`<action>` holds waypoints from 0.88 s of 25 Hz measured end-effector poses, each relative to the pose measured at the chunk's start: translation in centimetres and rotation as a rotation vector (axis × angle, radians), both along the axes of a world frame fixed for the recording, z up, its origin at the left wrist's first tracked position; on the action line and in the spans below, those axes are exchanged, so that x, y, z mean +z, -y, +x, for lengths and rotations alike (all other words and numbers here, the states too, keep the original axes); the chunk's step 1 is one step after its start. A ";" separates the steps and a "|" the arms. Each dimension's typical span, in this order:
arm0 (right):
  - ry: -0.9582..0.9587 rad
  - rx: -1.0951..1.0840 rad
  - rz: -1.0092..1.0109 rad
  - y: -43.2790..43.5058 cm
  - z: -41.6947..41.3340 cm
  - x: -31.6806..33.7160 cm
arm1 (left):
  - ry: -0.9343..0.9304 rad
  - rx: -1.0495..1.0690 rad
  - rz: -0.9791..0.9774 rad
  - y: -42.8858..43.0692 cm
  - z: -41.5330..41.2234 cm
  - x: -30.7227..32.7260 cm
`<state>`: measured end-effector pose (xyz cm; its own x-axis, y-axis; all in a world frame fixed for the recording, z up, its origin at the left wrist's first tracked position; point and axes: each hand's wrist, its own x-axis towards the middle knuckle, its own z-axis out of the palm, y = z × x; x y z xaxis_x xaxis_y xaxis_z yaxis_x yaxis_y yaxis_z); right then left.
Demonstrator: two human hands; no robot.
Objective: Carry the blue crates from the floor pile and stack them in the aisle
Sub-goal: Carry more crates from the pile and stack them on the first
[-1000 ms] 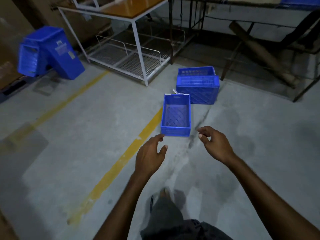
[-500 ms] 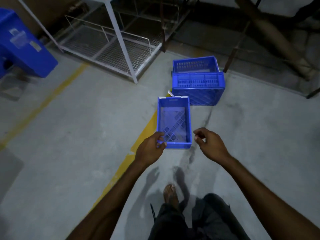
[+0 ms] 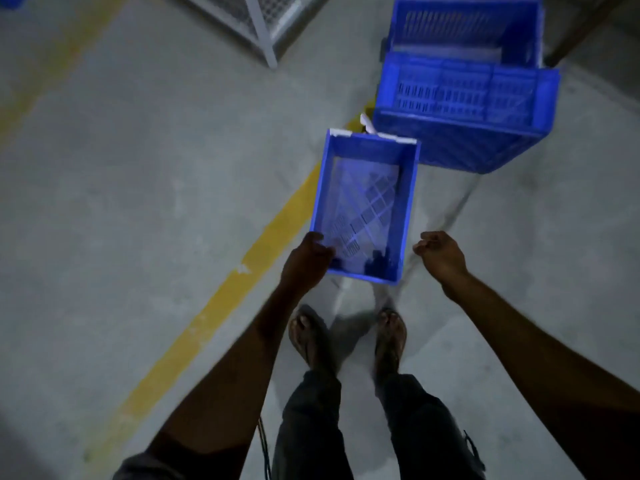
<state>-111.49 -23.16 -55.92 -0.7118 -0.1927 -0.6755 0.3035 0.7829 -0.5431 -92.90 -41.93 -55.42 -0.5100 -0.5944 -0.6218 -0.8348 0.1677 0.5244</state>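
A small blue crate (image 3: 367,202) with a lattice bottom lies open side up on the concrete floor, just ahead of my feet. My left hand (image 3: 306,263) grips its near left corner, fingers curled over the rim. My right hand (image 3: 440,256) hovers beside the near right corner, fingers loosely curled, a small gap away from the crate. Behind it, at the upper right, stands a larger blue crate (image 3: 464,116), apparently two crates stacked or nested.
A yellow floor line (image 3: 221,306) runs diagonally past the small crate's left side. A white metal table leg (image 3: 261,32) with a wire mesh shelf stands at the top centre. My sandalled feet (image 3: 349,337) are right below the crate.
I have stepped closer and bent down. My left hand went from open air to gripping the small crate's near left corner. My right hand has moved up beside its right corner.
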 end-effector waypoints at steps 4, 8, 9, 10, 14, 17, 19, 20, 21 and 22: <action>0.136 -0.045 0.039 2.8 -1.8 -12.6 | 0.049 0.145 0.012 3.0 -0.9 -11.7; 0.246 -0.148 0.042 4.2 -1.6 -23.0 | 0.156 0.216 0.070 5.2 -1.4 -21.5; 0.283 -0.198 0.008 4.5 -1.3 -24.6 | 0.171 0.225 0.132 5.4 -1.7 -23.3; 0.308 -0.255 -0.016 4.3 -1.1 -26.9 | 0.165 0.232 0.186 5.4 -1.9 -24.8; 0.297 -0.344 -0.010 4.8 -1.4 -27.9 | 0.161 0.223 0.226 5.7 -2.7 -27.4; 0.284 -0.284 0.019 4.1 -3.0 -24.2 | 0.240 0.196 0.145 6.8 -3.7 -24.3; 0.223 -0.243 0.027 3.6 -4.7 -20.2 | 0.200 0.161 0.089 7.7 -5.0 -19.9; 0.188 -0.230 0.040 3.1 -5.7 -18.5 | 0.162 0.146 0.078 8.2 -5.7 -17.2; 0.170 -0.199 0.076 3.1 -6.5 -15.7 | 0.118 0.130 0.069 8.8 -6.4 -14.5; 0.150 -0.165 0.105 3.2 -7.4 -12.5 | 0.080 0.114 0.063 9.4 -7.1 -11.3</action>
<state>-118.92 -26.40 -68.45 -0.6180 -0.0048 -0.7862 0.5033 0.7658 -0.4002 -99.96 -51.35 -66.76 -0.3889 -0.6042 -0.6955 -0.8862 0.0389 0.4617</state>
